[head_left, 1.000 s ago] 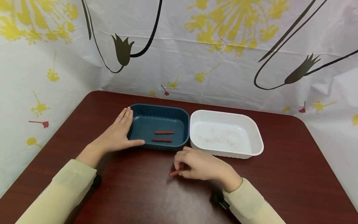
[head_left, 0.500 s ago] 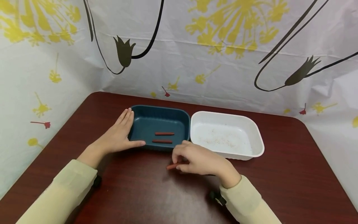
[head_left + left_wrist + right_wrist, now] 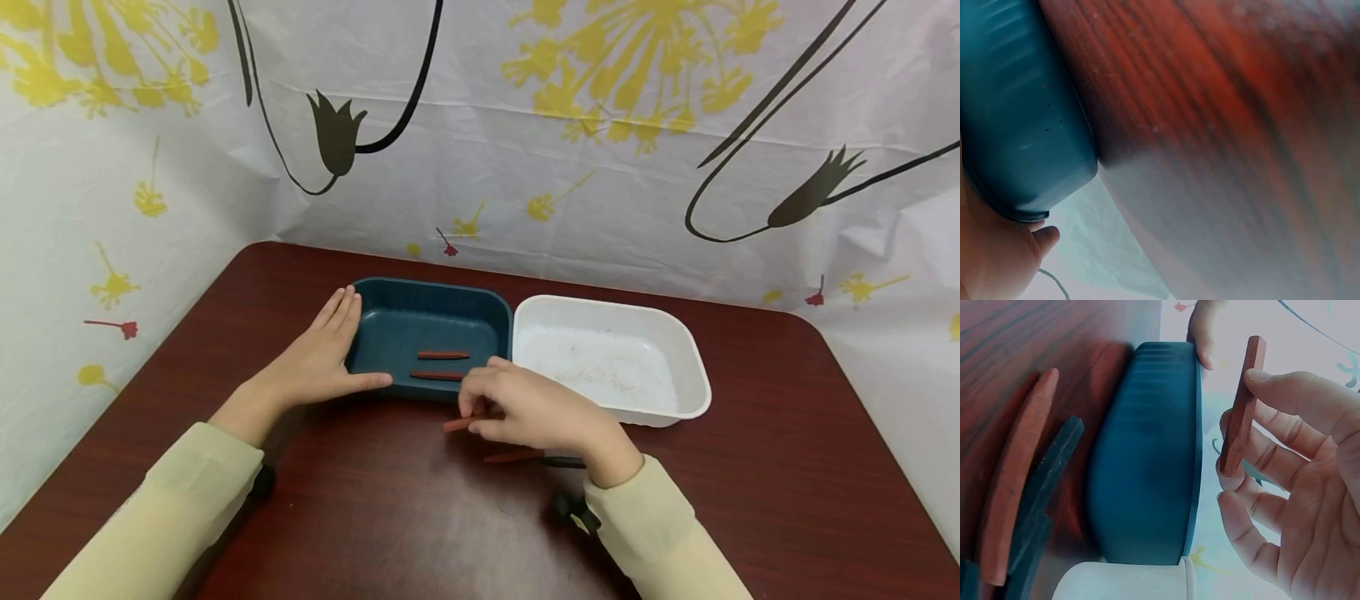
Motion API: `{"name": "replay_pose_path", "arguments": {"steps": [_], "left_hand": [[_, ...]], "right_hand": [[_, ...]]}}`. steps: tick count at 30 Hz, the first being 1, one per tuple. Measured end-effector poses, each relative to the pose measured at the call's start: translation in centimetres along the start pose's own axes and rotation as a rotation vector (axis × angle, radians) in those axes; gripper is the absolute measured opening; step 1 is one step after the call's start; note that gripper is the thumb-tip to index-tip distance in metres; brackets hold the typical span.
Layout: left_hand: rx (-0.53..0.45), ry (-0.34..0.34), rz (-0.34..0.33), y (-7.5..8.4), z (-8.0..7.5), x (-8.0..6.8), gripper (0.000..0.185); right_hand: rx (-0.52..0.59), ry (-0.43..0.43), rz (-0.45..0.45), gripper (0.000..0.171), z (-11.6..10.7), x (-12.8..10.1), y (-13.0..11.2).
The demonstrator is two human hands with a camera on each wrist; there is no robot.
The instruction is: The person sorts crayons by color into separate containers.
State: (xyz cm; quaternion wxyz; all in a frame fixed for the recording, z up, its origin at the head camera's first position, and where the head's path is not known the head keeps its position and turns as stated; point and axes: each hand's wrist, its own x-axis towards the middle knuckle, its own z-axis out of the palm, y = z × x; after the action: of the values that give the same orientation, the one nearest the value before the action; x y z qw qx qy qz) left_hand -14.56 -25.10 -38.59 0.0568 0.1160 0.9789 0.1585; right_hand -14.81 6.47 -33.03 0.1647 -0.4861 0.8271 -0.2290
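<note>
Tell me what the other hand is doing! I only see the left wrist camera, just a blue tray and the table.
Observer: The right hand pinches a red-brown stick just in front of the blue tray.
Operator: Is anything inside the blue tray?
Observer: Yes, two more sticks lie side by side on its floor.
Operator: Is there another tray?
Observer: A white tray sits right beside the blue one. It has no sticks in it, only faint specks.
Operator: Any sticks left on the table?
Observer: A red one and a dark one lie under the right wrist.
</note>
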Motion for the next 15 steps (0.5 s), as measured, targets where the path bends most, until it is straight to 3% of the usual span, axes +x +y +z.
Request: {"name": "replay_pose_path", "arguments": {"steps": [15], "left_hand": [[-0.006, 0.003, 0.001, -0.1, 0.0, 0.0, 0.128]], "right_hand": [[0.008, 0.027, -0.01, 0.008, -0.7, 1.6, 0.2]]}}
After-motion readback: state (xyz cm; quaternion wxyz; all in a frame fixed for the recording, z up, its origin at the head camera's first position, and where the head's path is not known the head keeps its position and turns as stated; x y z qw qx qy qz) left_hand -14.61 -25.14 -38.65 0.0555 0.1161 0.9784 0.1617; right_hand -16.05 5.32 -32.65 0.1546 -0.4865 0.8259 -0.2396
